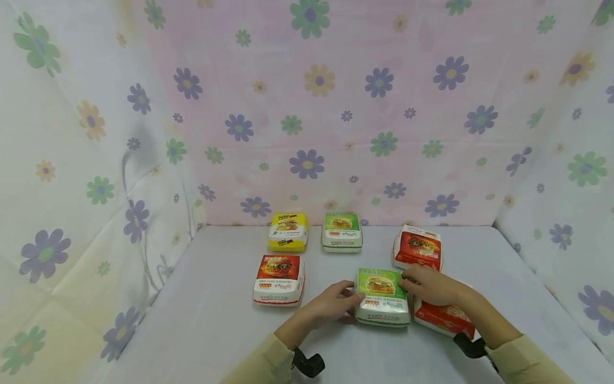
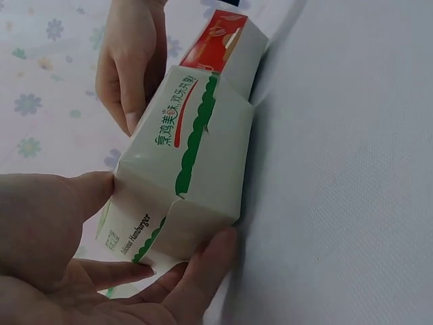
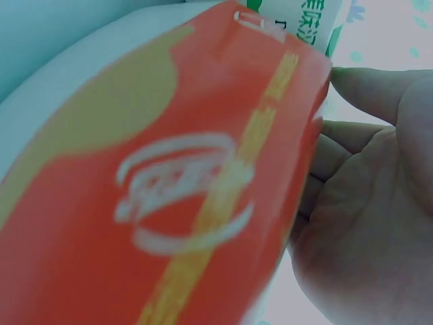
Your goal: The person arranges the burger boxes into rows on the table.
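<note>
A person's left hand (image 1: 338, 304) is pinching the left end of a green burger box (image 1: 381, 301); the thumb is pressing the top edge and the bent fingers are holding low on the side. The green burger box is sitting between both hands at the front of the white table (image 1: 216, 330), and I cannot tell if all of its bottom is touching the table. The right hand (image 1: 431, 285) is bending partway, with a gap showing between its thumb and fingers. Its thumb tip is touching the green burger box near the back right corner, but a red box (image 1: 446, 319) is hiding some finger ends, so I cannot tell if it is gripping. That red box is lying just beside the green one, under the right wrist. Another red box (image 1: 417, 248) is standing behind the right hand. Farther left, a third red box (image 1: 278, 282) is resting in front of a yellow box (image 1: 288, 233). A second green box (image 1: 342, 233) is sitting near the yellow one. Flowery cloth (image 1: 307, 128) is hanging behind the table.
</note>
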Demonstrator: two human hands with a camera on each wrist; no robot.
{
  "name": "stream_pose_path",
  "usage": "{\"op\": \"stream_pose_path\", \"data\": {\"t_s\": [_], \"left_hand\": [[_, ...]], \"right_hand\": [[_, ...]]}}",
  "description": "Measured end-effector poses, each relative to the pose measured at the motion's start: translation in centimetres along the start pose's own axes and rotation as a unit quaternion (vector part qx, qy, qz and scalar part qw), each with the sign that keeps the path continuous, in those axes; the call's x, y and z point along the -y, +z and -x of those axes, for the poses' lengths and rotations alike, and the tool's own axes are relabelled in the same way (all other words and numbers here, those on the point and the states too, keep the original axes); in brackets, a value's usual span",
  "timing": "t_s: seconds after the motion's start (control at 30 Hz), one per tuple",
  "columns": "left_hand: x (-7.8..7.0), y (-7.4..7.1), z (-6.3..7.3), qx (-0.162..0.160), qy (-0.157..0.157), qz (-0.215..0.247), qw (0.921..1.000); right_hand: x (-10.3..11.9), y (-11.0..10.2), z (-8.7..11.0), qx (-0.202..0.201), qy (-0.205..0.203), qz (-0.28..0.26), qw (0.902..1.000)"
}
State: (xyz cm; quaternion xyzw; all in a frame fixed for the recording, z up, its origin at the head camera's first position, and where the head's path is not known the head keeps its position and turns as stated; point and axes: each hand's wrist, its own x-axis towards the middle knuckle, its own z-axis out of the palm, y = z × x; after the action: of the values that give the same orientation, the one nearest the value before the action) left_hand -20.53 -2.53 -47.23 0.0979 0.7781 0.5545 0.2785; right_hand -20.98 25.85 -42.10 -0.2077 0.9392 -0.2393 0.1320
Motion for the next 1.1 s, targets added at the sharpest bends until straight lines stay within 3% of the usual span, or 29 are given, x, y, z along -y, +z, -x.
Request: {"op": "stream_pose_path", "data": {"t_s": [0.33, 0.73, 1.1], "left_hand": [[0.4, 0.7, 0.1, -0.007, 0.007, 0.054, 0.9985], [0.0, 0.7, 0.1, -0.027, 0.029, 0.061, 0.9973], [-0.3, -0.5, 0.5, -0.056, 0.028, 0.011, 0.9980]], "right_hand": [[0.4, 0.5, -0.2, 0.000, 0.002, -0.019, 0.9998], [1.3, 0.1, -0.7, -0.025, 0.004, -0.029, 0.9993], [1.9, 0.8, -1.4, -0.044, 0.051, -0.049, 0.9966]]}}
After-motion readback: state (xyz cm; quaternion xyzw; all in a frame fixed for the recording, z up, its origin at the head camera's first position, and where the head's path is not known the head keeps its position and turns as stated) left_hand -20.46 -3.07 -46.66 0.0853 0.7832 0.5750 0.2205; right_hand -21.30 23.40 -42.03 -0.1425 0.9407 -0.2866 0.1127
